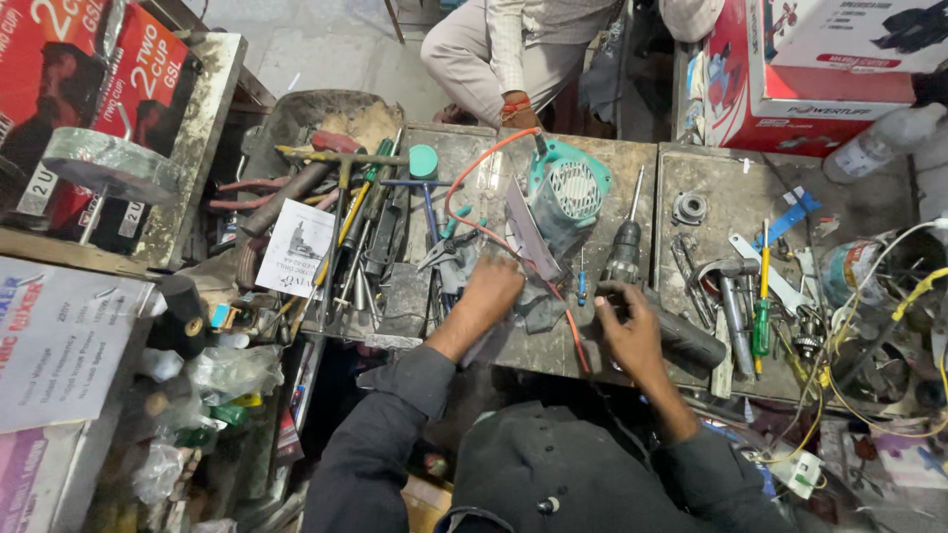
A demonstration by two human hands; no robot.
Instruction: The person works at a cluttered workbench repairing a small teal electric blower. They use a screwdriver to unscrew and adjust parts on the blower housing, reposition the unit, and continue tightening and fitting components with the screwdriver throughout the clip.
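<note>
The right hand (632,331) gripped a dark cylindrical drill body (681,341), its long axis toward the teal motor housing (568,192); left hand (491,291) fingers lay flat, holding nothing.

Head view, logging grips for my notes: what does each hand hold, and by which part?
The right hand grips the drill around its dark body. The left hand rests on grey scraps, holding nothing clearly.
</note>
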